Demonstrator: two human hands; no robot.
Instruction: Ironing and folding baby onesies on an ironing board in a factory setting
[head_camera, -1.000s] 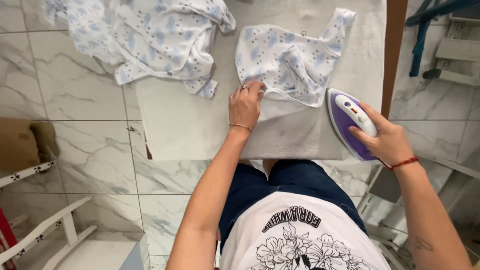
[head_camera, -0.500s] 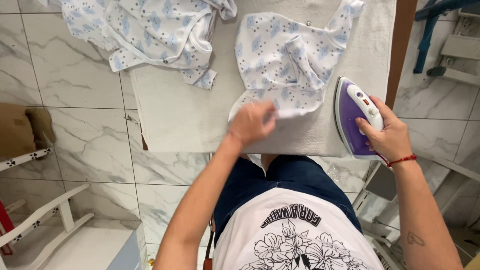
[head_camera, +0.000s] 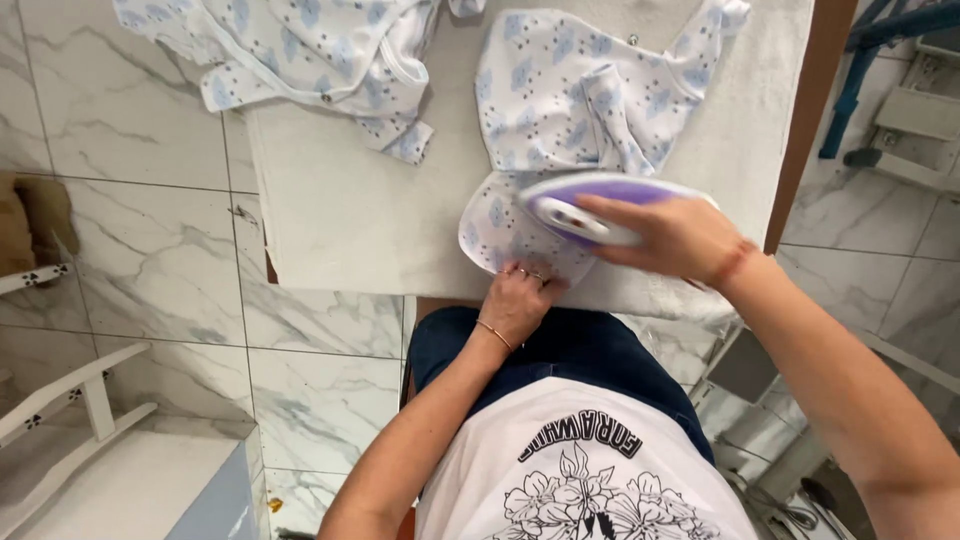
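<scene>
My left hand (head_camera: 518, 300) sits at the near edge of the ironing board (head_camera: 350, 220), fingers curled down and pinching the lower hem of the small baby garment (head_camera: 570, 100), a white piece printed with pale blue shapes and dark dots. A thin bracelet shows on that wrist. Well to the left of it, up at the board's far corner, I see a second baby garment (head_camera: 300, 50) of the same print, crumpled and partly hanging over the edge above the marble floor (head_camera: 130, 230).

Moving right, the garment I'm pinning lies in the middle of the board, its upper part bunched, its rounded lower flap spread flat just above my left hand. The purple and white iron (head_camera: 600, 205) lies across that flap, touching the cloth. My right hand (head_camera: 680, 238) is closed around the iron's handle, a red cord at the wrist. Beyond it, the board's brown edge (head_camera: 800, 130) borders the padded cover.
</scene>
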